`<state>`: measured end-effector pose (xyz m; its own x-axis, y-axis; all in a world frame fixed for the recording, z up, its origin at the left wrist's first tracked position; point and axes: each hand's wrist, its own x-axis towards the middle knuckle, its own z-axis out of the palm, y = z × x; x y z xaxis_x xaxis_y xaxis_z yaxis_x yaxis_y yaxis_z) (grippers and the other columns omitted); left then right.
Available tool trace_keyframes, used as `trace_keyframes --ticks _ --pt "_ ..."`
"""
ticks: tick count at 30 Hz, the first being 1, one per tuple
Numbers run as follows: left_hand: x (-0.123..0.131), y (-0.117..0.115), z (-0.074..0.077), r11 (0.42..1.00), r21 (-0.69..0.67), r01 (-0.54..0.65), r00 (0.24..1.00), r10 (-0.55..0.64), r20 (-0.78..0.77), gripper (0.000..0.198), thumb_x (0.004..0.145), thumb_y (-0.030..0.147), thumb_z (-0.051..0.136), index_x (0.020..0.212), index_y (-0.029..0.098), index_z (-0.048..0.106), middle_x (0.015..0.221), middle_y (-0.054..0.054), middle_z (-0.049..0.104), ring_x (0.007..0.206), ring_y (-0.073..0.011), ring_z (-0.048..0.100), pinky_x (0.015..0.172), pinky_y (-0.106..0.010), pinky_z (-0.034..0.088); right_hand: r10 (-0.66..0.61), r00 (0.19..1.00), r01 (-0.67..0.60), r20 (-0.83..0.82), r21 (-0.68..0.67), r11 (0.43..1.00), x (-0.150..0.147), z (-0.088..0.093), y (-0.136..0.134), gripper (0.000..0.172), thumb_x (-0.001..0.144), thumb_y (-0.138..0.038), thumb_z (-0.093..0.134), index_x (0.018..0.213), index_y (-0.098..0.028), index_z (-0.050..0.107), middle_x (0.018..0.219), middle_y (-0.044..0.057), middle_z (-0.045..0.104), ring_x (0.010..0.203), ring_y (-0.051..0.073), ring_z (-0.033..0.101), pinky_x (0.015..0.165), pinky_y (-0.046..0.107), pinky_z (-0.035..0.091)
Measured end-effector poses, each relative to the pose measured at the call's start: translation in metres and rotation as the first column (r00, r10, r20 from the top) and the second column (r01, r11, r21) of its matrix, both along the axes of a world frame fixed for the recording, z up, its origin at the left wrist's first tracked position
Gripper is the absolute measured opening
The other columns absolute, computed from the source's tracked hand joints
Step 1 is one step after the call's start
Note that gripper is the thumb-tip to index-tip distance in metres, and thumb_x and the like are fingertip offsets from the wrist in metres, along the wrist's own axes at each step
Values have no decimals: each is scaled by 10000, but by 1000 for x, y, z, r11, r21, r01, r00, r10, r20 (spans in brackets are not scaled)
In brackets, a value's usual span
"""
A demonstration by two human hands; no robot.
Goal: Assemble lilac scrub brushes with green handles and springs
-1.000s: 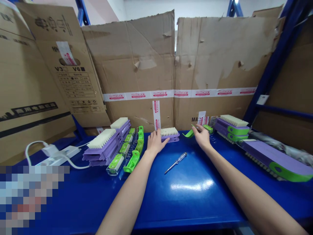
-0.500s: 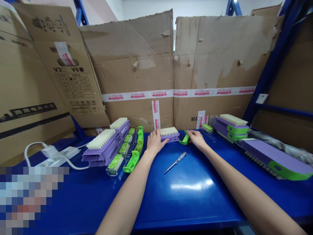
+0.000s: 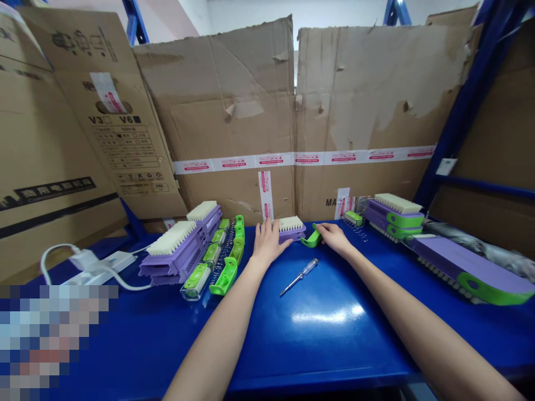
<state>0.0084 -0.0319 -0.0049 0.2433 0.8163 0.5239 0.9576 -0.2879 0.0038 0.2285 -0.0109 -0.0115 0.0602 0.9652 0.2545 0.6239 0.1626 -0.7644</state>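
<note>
Near the back of the blue table, a purple brush (image 3: 293, 227) lies with its cream bristles facing up. My left hand (image 3: 267, 243) rests against its left end, fingers spread and thumb along its front side. Just right of the brush is a curved green part (image 3: 311, 238), its right end pinched between the fingers of my right hand (image 3: 333, 238). A clear-handled screwdriver (image 3: 301, 275) lies on the table in front of both hands, touched by neither.
Stacked purple brushes (image 3: 175, 245), clear-cased green pieces (image 3: 212, 254), springs and green parts (image 3: 225, 277) stand on the left, beside a white power strip (image 3: 104, 267). More brushes (image 3: 393, 217) and a long purple one (image 3: 472, 264) lie right. Cardboard (image 3: 234, 128) walls the back.
My right hand has shifted slightly left with the green part, which is now closer to the brush and turned a little. My left hand covers the brush's left end slightly differently.
</note>
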Motion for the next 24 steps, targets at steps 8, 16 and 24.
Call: trace_keyframes --ticks 8,16,24 --pt "1 -5 4 999 -49 5 1000 -3 27 668 797 522 552 1322 166 344 1303 -164 432 1149 -292 492 872 -360 461 5 1000 -5 12 3 1000 0 0 0 353 849 -429 406 816 -172 646 611 12 612 516 134 567 563 234 416" --pt "2 -7 9 998 -45 -53 998 51 -32 574 812 474 568 1270 181 386 1173 -131 489 1009 -252 581 747 -313 509 5 1000 -5 -8 -10 1000 1 -3 3 338 855 -409 411 861 -168 648 663 21 635 504 119 563 568 224 434" --pt "4 -10 13 997 -22 -77 996 77 34 663 802 512 563 1339 200 329 1301 -160 403 985 -262 611 737 -327 511 2 1000 -2 -8 -2 1000 2 -4 4 335 856 -408 420 877 -168 652 675 27 646 508 122 572 564 223 438"
